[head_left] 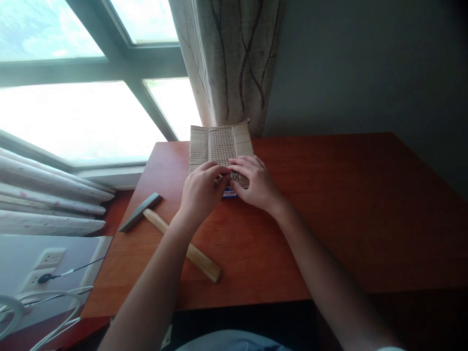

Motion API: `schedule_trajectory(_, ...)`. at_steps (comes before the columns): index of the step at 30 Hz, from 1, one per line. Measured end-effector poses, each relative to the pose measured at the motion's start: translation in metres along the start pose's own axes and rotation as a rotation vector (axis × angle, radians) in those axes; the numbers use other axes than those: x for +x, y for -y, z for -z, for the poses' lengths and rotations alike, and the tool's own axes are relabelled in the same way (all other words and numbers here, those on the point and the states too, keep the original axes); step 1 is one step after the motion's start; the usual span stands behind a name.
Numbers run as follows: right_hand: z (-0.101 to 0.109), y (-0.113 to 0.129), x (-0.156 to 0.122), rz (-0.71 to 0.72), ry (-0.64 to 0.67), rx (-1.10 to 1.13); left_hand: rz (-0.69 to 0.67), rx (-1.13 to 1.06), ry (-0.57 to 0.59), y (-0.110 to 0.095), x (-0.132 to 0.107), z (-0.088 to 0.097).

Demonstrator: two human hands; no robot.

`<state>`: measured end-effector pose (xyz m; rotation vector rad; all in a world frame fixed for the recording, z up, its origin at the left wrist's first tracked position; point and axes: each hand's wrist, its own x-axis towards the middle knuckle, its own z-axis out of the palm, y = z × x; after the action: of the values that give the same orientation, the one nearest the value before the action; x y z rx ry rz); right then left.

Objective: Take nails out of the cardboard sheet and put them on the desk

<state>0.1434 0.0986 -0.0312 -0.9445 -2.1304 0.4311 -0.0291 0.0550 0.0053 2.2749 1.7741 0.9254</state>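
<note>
A brown cardboard sheet [221, 141] with creased side flaps and a middle panel full of small holes stands tilted at the far side of the table. Both my hands meet at its near end. My left hand [205, 187] has its thumb and fingers pinched together; what lies between the tips is too small to make out. With fingers curled over, my right hand [255, 180] grips the near edge of the cardboard, where a rough, dark-speckled part shows between thumb and fingers. Beneath the fingertips a blue printed item [229, 193] peeks out, mostly hidden.
On the reddish wooden table [329, 209], a grey bar [141, 212] lies at the left beside a pale wooden handle [203, 261], partly behind my left forearm. A window, a curtain [241, 63], and a wall socket with cables [46, 278] border the left and back.
</note>
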Motion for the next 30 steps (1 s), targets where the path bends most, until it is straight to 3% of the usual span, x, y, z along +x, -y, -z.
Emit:
schedule_trajectory(4,0.001,0.0,0.0,-0.015,0.014,0.001,-0.007,-0.129,-0.179,-0.007,0.003,0.006)
schedule_trajectory(7,0.001,0.0,0.0,-0.021,0.017,0.003,0.059,-0.208,-0.346,-0.014,0.004,0.022)
schedule_trajectory(12,0.001,0.0,-0.001,-0.016,0.0,0.011,0.132,-0.147,-0.422,-0.012,-0.013,0.056)
schedule_trajectory(19,0.0,-0.001,0.0,-0.006,-0.006,0.022,0.232,0.164,-0.221,0.029,-0.059,0.074)
schedule_trajectory(25,-0.001,-0.002,0.0,0.012,-0.024,0.026,0.318,0.173,0.124,0.054,-0.092,0.06)
schedule_trajectory(30,-0.001,-0.003,-0.001,0.014,-0.025,0.027,0.39,0.197,0.198,0.057,-0.101,0.05)
